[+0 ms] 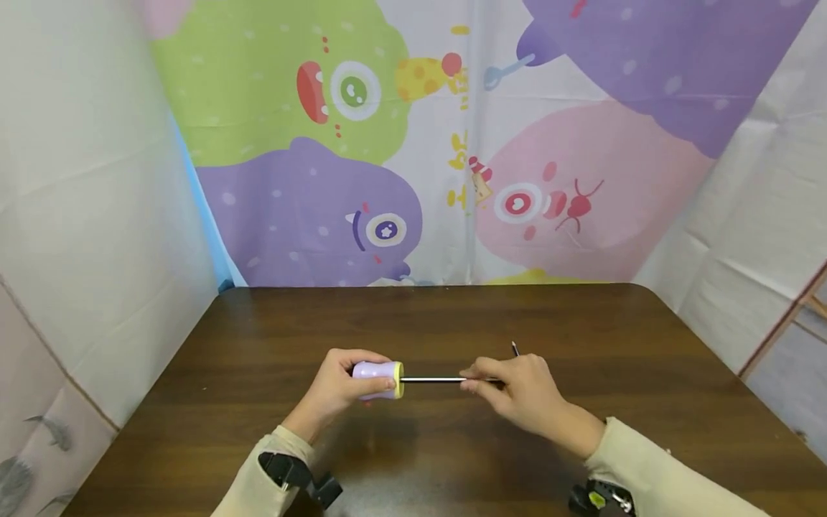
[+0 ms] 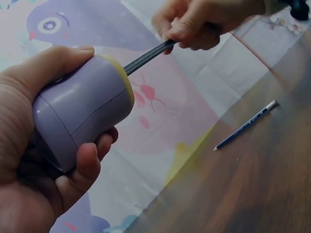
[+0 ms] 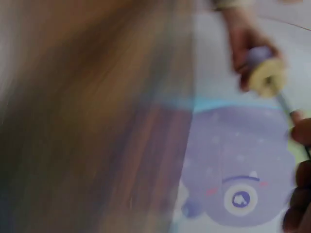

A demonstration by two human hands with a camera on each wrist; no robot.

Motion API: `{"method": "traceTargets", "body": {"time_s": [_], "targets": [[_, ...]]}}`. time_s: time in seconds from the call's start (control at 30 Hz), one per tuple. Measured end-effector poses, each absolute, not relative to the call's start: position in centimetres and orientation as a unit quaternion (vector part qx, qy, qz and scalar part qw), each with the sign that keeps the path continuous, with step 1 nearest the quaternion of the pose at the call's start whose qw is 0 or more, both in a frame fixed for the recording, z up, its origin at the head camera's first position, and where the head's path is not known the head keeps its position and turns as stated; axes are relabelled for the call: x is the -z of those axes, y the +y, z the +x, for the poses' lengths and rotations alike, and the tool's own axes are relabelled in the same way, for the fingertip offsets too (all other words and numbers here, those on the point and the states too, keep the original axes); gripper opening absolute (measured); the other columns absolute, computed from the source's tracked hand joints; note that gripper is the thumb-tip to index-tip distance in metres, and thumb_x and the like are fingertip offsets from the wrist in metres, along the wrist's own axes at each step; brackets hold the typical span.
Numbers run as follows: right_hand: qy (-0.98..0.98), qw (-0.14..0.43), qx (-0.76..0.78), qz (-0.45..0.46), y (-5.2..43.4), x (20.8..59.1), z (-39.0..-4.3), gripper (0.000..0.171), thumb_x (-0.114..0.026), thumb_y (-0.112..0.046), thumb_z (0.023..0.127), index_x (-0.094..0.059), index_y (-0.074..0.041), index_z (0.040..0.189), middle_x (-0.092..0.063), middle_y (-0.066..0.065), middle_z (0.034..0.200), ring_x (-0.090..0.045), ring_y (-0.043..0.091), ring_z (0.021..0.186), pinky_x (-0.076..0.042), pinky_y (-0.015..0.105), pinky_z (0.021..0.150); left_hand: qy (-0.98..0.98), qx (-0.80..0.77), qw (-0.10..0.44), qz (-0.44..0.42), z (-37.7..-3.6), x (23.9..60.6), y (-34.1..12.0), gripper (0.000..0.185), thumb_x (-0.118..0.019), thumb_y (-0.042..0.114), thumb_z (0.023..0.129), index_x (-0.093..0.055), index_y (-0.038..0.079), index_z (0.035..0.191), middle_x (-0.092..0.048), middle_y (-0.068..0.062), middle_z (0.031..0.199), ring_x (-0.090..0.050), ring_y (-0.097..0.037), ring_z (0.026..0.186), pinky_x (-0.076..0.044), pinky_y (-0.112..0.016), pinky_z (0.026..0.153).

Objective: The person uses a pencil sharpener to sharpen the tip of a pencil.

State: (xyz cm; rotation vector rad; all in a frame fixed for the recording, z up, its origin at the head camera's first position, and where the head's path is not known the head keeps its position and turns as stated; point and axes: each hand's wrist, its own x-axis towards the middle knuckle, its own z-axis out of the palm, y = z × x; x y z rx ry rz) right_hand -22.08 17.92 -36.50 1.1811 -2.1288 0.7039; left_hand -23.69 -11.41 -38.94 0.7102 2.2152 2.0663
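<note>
Above the table [image 1: 426, 316], a purple sharpener [image 1: 375, 369] with a yellow end is gripped by the left hand [image 1: 336, 379], thumb and fingers curled around its body, presumably to stop it turning. From the sharpener's yellow end a dark pencil [image 1: 431, 379] runs out rightward, pinched by the right hand [image 1: 526, 388]; the straight hold appears meant to align pencil and hole. Farther right of the sharpener, a blue pencil [image 2: 247, 125] lies on the brown wood grain. Beyond the sharpener hangs a cartoon-printed cloth [image 1: 439, 244], flanked by pale sheets [image 1: 77, 108].
</note>
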Motion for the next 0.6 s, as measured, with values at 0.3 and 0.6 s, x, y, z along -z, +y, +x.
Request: {"method": "traceTargets", "body": {"time_s": [0.3,0.6], "targets": [[-0.834,-0.187,-0.475,0.209,18.4,32.6,-22.4,0.018,-0.07,-0.022,0.092,-0.069,-0.007,0.083,-0.044,-0.005,0.057,-0.026,0.008,0.05,-0.023,0.025,0.046,0.707,-0.665,0.009,0.24,-23.5,39.0,-11.0,0.031,-0.08,-0.005,0.075,-0.067,-0.019,0.099,-0.068,-0.012,0.079,-0.058,-0.014,0.061,-0.05,-0.028,0.046],[-0.759,-0.387,-0.518,0.085,19.3,32.7,-23.4,0.028,-0.06,-0.029,0.099,-0.067,-0.003,0.105,-0.023,-0.006,0.051,-0.014,0.006,0.043,-0.015,0.021,0.041,0.728,-0.642,0.003,0.24,-23.5,39.3,-10.7,0.031,-0.081,-0.004,0.073,-0.07,-0.015,0.1,-0.069,-0.008,0.078,-0.058,-0.012,0.062,-0.051,-0.03,0.046]]}}
